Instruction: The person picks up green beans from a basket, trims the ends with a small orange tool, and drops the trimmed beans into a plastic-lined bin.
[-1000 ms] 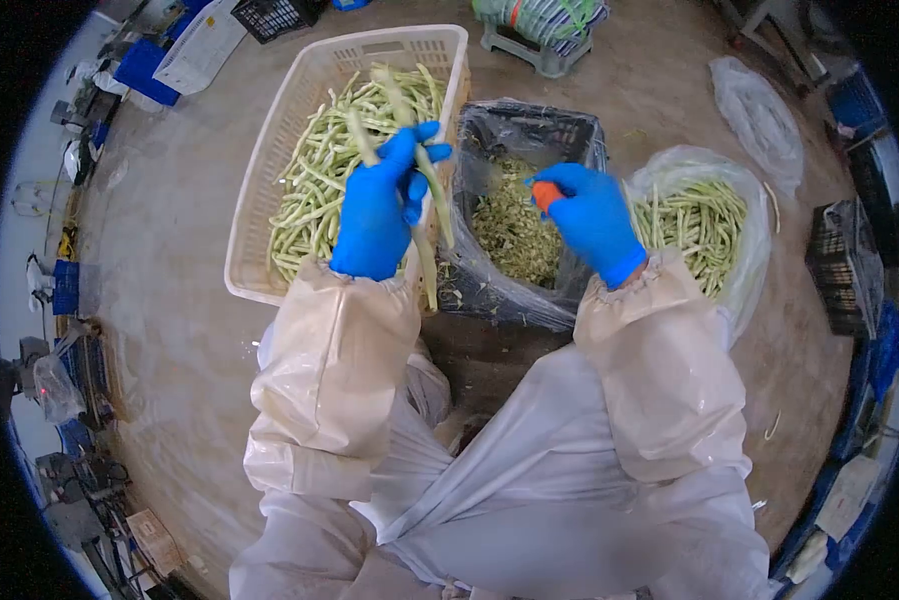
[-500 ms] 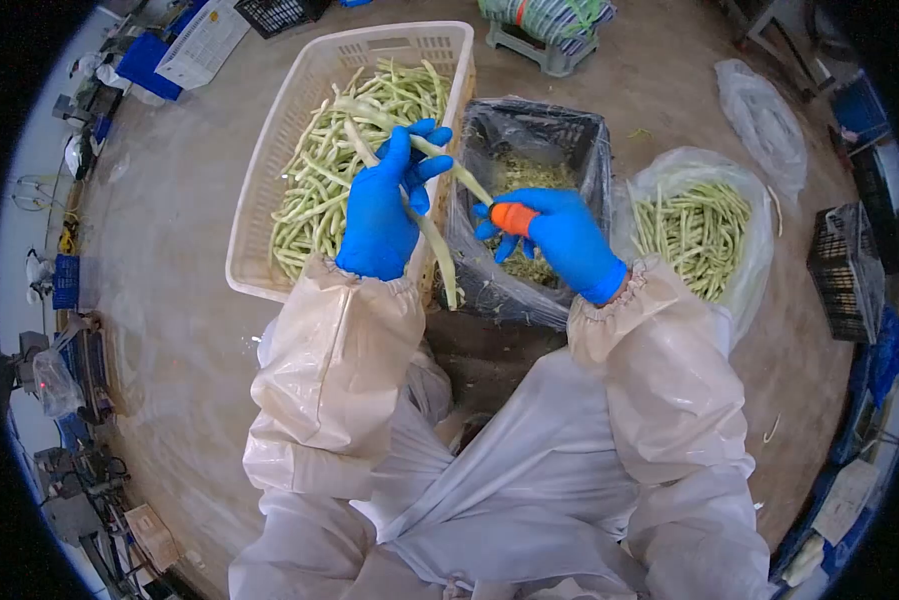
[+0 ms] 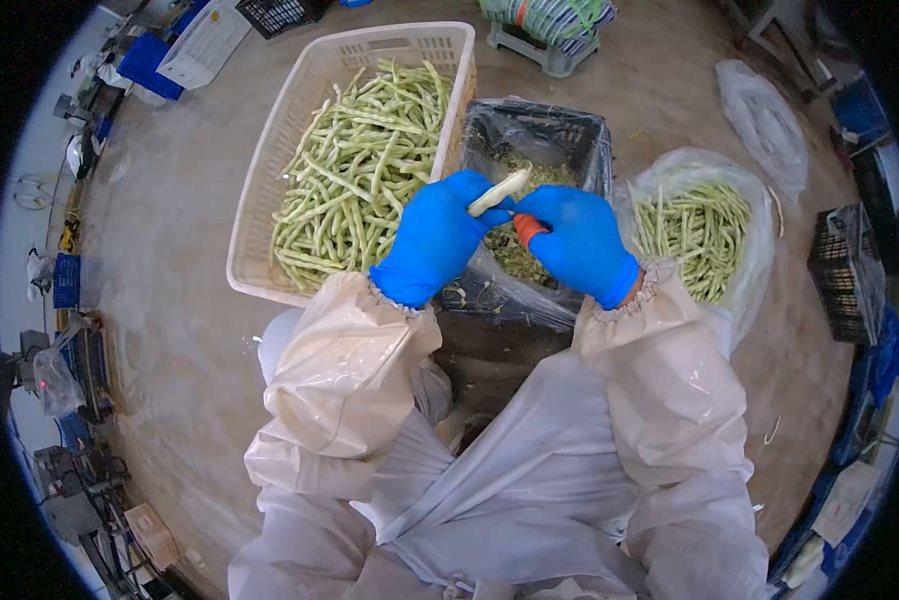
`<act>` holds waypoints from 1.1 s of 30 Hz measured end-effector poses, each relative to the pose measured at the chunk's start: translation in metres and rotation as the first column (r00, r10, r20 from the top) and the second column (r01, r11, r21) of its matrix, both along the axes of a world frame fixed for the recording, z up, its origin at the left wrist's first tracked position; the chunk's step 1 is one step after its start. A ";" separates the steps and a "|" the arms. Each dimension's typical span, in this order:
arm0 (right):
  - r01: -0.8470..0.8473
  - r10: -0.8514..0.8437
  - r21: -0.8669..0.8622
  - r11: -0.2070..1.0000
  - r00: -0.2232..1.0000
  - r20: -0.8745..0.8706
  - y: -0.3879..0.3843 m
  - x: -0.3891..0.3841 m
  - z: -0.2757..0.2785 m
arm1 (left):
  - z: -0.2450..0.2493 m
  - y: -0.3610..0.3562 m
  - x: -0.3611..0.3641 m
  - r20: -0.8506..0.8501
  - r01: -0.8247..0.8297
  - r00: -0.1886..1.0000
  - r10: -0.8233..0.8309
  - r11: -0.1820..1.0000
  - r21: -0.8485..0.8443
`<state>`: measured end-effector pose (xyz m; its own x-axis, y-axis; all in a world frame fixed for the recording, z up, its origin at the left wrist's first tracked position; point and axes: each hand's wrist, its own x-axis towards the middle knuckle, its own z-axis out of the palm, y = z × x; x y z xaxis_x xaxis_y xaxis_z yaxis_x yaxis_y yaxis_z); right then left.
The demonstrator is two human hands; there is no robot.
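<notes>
**A bean (image 3: 502, 190) held aslant between two gloved hands**

The bean sits in front of the person, gripped at its lower end by the left hand (image 3: 431, 238). Its long axis runs diagonally across the view: the free tip points away from the person and to the right, the other end back into the blue glove. The left hand's fingers are closed around it. The right hand (image 3: 577, 242), just beside, is curled around an orange handle (image 3: 529, 228); what the handle carries is too small to make out.

Beyond the hands stands a dark bin (image 3: 594, 150) lined with clear plastic, green scraps (image 3: 519, 262) inside. To its left, a white crate (image 3: 256, 205) holds a heap of pale green beans (image 3: 354, 185), lying at many angles. To its right, an open plastic bag (image 3: 754, 285) holds more beans (image 3: 691, 235).

All these stand on a brownish floor (image 3: 184, 330) with a dull shine. Farther off are a low stool (image 3: 547, 58) bearing a striped bundle (image 3: 551, 20), a crumpled bag (image 3: 764, 125) and a black crate (image 3: 837, 262).
</notes>
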<state>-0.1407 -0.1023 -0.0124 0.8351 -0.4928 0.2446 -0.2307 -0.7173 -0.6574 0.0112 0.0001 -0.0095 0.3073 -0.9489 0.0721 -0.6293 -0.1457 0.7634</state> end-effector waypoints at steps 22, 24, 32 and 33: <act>0.293 -0.259 -0.155 0.943 0.943 0.207 -0.041 -0.002 -0.035 | 0.036 0.039 0.117 -0.720 -0.830 0.536 0.440 0.429 -0.356; 0.188 -0.196 0.064 0.980 0.966 0.170 -0.033 0.000 -0.033 | 0.032 0.034 0.111 -0.772 -0.815 0.522 0.363 0.479 -0.326; -0.164 0.118 0.869 0.466 0.985 0.122 0.027 0.018 0.001 | 0.006 0.005 0.055 -0.811 -0.705 0.533 0.241 0.656 -0.269; -0.158 0.144 0.888 0.432 0.984 0.104 0.028 0.018 0.000 | 0.007 0.003 0.048 -0.811 -0.705 0.530 0.248 0.661 -0.258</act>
